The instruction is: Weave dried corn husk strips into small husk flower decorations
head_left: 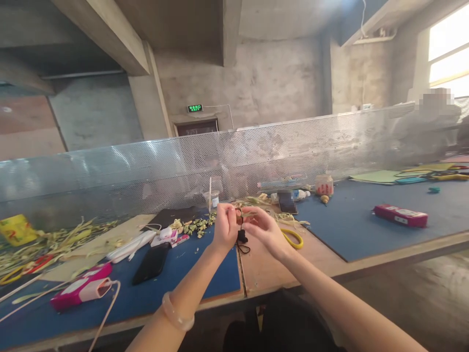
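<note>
My left hand, with a pale bangle on its wrist, is closed in front of me above the table's front part. Beside it my right hand has its fingers bent and pressed toward the left fingertips. Between the two hands is a dark cord, pinched by both; it hangs down with a black bunch and a loop at its lower end. The finer detail at the fingertips is blurred. A yellow handle loop lies just right of the right hand.
A black phone, a pink-and-white box and plant scraps lie left. At right are a magenta box and a jar. A perforated metal divider runs behind; a person sits beyond it.
</note>
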`<state>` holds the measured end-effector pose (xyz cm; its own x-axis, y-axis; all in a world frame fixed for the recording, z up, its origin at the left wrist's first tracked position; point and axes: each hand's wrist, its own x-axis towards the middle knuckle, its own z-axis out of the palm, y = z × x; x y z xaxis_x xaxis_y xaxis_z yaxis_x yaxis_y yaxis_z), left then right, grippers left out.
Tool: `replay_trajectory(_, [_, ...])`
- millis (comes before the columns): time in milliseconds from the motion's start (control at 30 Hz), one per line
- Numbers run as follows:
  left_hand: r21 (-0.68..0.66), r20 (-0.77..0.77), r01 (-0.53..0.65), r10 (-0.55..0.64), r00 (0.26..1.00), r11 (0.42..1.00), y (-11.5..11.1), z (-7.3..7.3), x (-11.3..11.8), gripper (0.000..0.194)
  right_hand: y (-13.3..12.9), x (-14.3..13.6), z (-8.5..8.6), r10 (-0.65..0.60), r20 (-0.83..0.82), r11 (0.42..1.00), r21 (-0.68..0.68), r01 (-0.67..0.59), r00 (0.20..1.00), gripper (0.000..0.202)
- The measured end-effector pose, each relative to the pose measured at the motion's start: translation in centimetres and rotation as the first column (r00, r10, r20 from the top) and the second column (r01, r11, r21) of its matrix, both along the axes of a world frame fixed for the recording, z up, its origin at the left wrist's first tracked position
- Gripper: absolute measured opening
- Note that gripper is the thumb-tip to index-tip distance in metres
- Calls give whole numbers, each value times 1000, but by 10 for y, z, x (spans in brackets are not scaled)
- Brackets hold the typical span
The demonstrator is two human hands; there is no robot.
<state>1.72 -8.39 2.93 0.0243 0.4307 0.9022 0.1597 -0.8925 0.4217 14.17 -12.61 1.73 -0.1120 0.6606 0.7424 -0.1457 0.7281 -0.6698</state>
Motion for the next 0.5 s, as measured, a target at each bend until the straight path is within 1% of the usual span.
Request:
replay_trajectory(33, [33,-16,-19,20,1000,999,0,-6,0,17,-3,0,-3,-64,33,998,22,63,997,24])
replay_trajectory(67, [47,-35,-9,11,999,999,-1,-11,0,18,-6,0,-6,-135,56,989,65,131,989,20])
replay_trajectory(133, [43,-73,64,-60,995,997,-2,-20,0,18,-10,1,-11,-258,85,955,175,240,963,9])
replay_trajectory(200, [22,-123,113,-109,986,993,-4,-24,0,17,-11,4,-16,-347,117,907,296,301,931,3])
replay_trajectory(267, [-7,-189,142,-140,972,990,-8,-25,-3,17,-8,9,-23,-438,148,834,435,339,887,5])
replay_trajectory(333, [-36,-265,147,-151,952,989,-14,-23,-9,19,-3,18,-31,-545,204,731,591,341,813,9])
replay_trajectory(367, [-42,-298,126,-132,945,991,-18,-22,-13,21,-1,22,-36,-601,251,676,666,315,759,10])
replay_trajectory(400, [-50,-344,84,-97,934,995,-22,-22,-18,23,0,27,-40,-651,307,635,721,277,694,12])
replay_trajectory(433, [-66,-399,34,-58,915,997,-26,-23,-23,23,1,31,-44,-691,362,608,759,233,625,12])
replay_trajectory(467, [-97,-454,4,-48,890,995,-30,-25,-29,23,2,35,-48,-723,405,590,784,194,560,12])
replay_trajectory(500, [-148,-514,-12,-67,855,989,-35,-28,-33,23,1,37,-51,-743,442,583,797,161,502,12])
